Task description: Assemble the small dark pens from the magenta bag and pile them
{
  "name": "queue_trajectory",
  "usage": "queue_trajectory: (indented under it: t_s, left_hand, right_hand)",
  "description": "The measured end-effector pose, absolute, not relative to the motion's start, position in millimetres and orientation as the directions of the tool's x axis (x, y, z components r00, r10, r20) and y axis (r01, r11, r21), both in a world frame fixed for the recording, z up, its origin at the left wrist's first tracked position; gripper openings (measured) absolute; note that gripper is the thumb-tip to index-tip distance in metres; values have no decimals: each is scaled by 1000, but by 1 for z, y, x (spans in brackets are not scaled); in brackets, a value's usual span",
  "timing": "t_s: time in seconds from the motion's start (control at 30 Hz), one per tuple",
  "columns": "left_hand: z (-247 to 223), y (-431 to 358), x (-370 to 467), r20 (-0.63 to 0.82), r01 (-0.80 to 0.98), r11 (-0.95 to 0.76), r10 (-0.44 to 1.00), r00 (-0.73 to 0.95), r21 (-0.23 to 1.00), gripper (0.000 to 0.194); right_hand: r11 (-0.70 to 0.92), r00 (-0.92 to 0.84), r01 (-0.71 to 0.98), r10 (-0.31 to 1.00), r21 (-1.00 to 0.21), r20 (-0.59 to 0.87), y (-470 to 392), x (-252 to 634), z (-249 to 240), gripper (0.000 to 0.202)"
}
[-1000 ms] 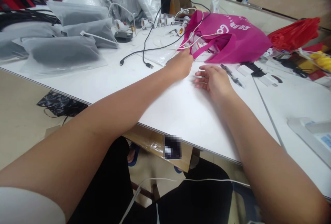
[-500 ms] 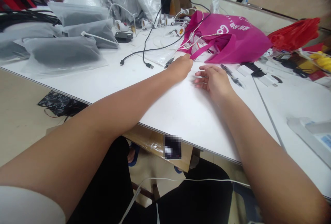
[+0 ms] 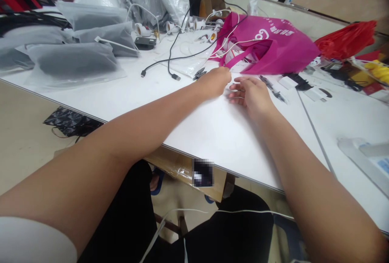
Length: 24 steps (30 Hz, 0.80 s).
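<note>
My left hand (image 3: 216, 81) is low over the white table (image 3: 200, 127), its fingers curled closed and pointing toward my right hand. What it holds, if anything, is hidden behind the fingers. Just beyond it lies the handle side of a magenta bag (image 3: 284, 46) with white boxes (image 3: 240, 57) showing in its mouth. My right hand (image 3: 253, 95) is open a short way to the right, palm turned inward, fingers apart and slightly bent. Beside the left hand lie small dark objects (image 3: 199, 73). A dark pen-like item (image 3: 273, 89) rests right of my right hand.
Dark cables (image 3: 170, 62) with USB plugs trail across the table. Frosted zip bags (image 3: 75, 60) stand at the left, with white lamp sockets (image 3: 142, 30) behind. A red plastic bag (image 3: 346, 40) sits at the right. A cardboard box (image 3: 179, 169) is under the table edge.
My left hand has shifted slightly right and nearer to me, closer to my right hand, uncovering more of the small dark objects. The right hand stays nearly still.
</note>
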<state>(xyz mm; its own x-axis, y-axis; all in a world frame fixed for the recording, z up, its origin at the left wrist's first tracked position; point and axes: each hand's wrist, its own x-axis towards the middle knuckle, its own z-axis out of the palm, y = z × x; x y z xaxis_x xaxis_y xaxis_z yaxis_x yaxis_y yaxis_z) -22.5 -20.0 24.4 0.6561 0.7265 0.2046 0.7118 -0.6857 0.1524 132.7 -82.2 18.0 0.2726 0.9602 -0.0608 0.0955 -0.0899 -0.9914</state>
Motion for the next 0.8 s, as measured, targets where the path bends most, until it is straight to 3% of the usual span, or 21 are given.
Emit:
queue_trajectory:
  t_s: [0.23,0.5,0.67,0.73,0.8]
  left_hand:
    - [12,-4,-24,267,684,-677,736,622,272,40]
    - [12,15,-41,307,732,-654,748,588,192,42]
    - [7,28,-49,334,755,-609,784,524,243,43]
    - [4,32,-50,338,757,-593,796,502,273,41]
    - [3,34,-51,340,756,-587,801,492,290,38]
  right_hand:
    - [-99,272,126,960,-987,-61,-81,133,19,8]
    - [-92,289,139,956,-986,-48,-82,133,19,6]
    - [-74,275,161,961,-984,-28,-79,136,14,6]
    - [-49,309,224,951,-973,23,-77,141,13,4]
    - [8,355,425,918,-905,175,-76,149,11,3]
